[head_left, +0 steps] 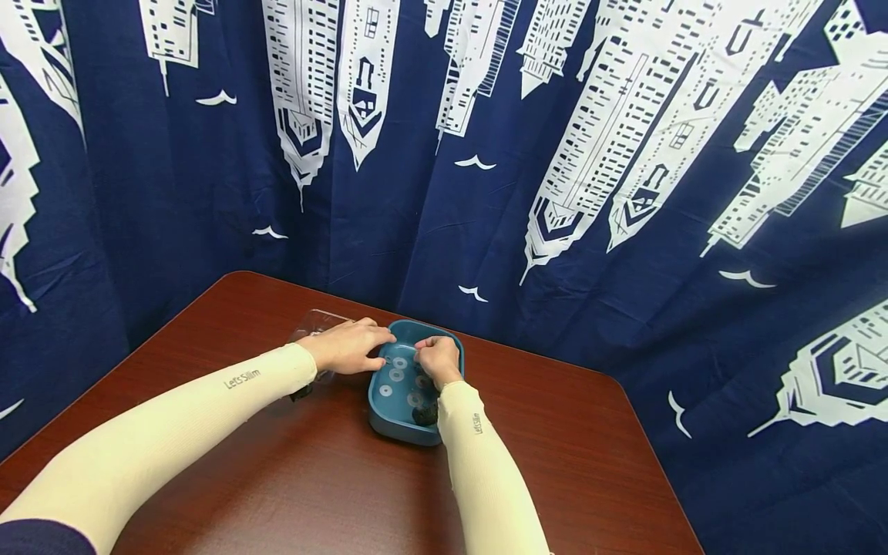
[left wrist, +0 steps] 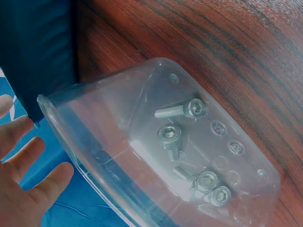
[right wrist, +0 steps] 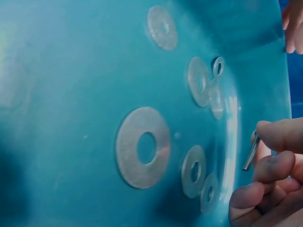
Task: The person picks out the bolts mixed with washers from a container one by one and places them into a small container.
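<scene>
Inside the blue bin (head_left: 416, 438), my right hand (head_left: 438, 359) pinches a small threaded screw (right wrist: 251, 153) between thumb and fingers; its head is hidden by them. Flat metal washers (right wrist: 143, 147) of different sizes lie on the bin's floor, several of them near its wall. My left hand (head_left: 350, 345) reaches over the bin's left edge with fingers spread, holding nothing that I can see. Beneath and beside the left wrist stands a clear plastic bin (left wrist: 118, 94). Several hex socket screws (left wrist: 169, 134) lie in it.
Both bins stand near the far edge of a brown wooden table (head_left: 541, 432). A dark object (head_left: 425, 415), too small to identify, sits at the blue bin's near right corner. Behind the table hangs a navy curtain (head_left: 388, 231) with white buildings.
</scene>
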### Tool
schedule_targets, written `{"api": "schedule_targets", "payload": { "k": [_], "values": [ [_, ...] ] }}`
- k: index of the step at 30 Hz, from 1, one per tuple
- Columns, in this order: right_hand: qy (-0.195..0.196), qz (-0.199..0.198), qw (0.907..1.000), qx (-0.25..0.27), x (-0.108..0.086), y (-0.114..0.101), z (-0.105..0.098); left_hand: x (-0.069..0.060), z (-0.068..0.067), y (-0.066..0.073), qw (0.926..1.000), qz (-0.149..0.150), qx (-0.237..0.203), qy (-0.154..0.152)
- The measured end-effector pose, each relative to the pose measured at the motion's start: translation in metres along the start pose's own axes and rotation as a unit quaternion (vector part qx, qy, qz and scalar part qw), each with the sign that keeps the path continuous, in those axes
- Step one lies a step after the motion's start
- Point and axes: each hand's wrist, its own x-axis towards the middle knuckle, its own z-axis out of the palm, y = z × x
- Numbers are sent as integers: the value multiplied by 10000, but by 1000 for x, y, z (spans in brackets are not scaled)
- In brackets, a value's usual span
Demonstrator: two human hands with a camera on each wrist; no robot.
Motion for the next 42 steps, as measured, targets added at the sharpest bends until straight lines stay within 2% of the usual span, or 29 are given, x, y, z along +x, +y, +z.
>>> {"api": "schedule_targets", "payload": {
  "k": [15,26,36,42],
  "values": [
    [-89,-60,9990,439,-3,-8,-2,0,4,-2,10000,44,-7,13],
    [-126,-186,9972,713,-1,-6,-3,-2,3,-2,10000,11,-55,13],
    [-258,-208,9936,1078,-1,-13,-7,-6,-5,-5,9999,21,-18,133],
    [-291,-219,9924,1171,0,-20,-8,-11,-13,-10,9998,-136,-46,165]
  ]
}}
